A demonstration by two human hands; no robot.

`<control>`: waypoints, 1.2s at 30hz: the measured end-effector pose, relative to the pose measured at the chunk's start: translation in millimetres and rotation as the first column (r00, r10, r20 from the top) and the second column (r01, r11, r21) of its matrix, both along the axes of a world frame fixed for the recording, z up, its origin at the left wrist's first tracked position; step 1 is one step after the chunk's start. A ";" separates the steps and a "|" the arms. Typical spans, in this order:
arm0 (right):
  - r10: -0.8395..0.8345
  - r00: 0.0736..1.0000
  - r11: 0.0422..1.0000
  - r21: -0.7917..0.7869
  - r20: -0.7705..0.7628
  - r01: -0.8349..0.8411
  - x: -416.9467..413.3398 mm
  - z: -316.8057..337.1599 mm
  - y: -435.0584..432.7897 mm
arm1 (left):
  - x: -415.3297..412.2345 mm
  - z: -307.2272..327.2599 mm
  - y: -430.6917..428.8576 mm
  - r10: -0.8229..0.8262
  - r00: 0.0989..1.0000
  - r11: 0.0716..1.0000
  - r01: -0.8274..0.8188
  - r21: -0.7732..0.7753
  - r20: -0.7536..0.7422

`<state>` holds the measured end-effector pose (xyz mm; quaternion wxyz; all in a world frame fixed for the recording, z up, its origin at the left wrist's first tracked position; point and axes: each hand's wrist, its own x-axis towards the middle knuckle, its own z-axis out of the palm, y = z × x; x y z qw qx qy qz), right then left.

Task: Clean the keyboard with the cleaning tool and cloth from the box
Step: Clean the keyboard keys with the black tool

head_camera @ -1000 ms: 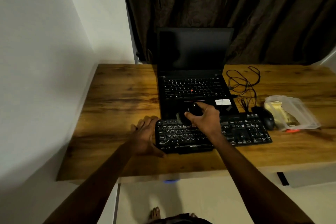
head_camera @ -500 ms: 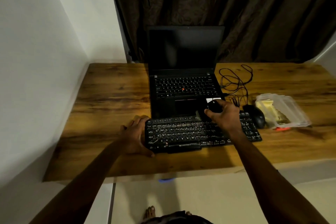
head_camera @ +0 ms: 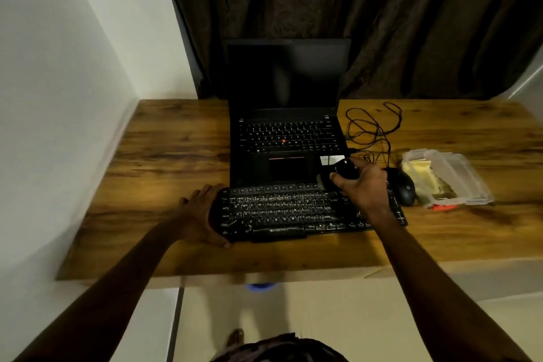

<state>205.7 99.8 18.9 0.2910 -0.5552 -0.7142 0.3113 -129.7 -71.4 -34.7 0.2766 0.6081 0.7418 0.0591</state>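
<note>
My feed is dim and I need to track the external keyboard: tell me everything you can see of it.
The keyboard is black, full-size, with pale key legends and a ZEBRONICS mark on its front edge. It looks like plastic. It lies flat on the wooden desk, directly in front of the open laptop. The left hand grips its left end. The right hand, closed on a small dark cleaning tool, is over its right part.

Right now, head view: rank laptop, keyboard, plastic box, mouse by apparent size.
1. laptop, largest with its screen open
2. keyboard, partly covered by both hands
3. plastic box
4. mouse, smallest

The keyboard lies nearer the camera than the laptop, yet looks smaller.
</note>
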 end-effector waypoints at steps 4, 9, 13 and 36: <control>0.068 0.998 0.998 -0.016 -0.007 -0.068 -16.5 2.8 -7.4 | 1.9 1.5 -0.4 -0.001 1.000 1.000 0.001 -0.002 -0.029; 0.154 0.987 0.987 -0.036 -0.046 -0.156 -47.4 2.5 -20.9 | 3.5 4.7 -0.6 -0.008 0.999 1.000 0.008 -0.007 -0.040; 0.098 0.995 0.995 -0.015 -0.026 -0.098 -27.1 1.5 -15.3 | 1.8 3.7 -1.2 -0.010 1.000 1.000 0.011 0.014 -0.022; 0.005 0.997 0.997 0.077 0.082 -0.011 -4.9 0.7 -26.0 | -1.4 -3.9 -1.8 -0.024 0.999 0.995 0.019 0.093 0.049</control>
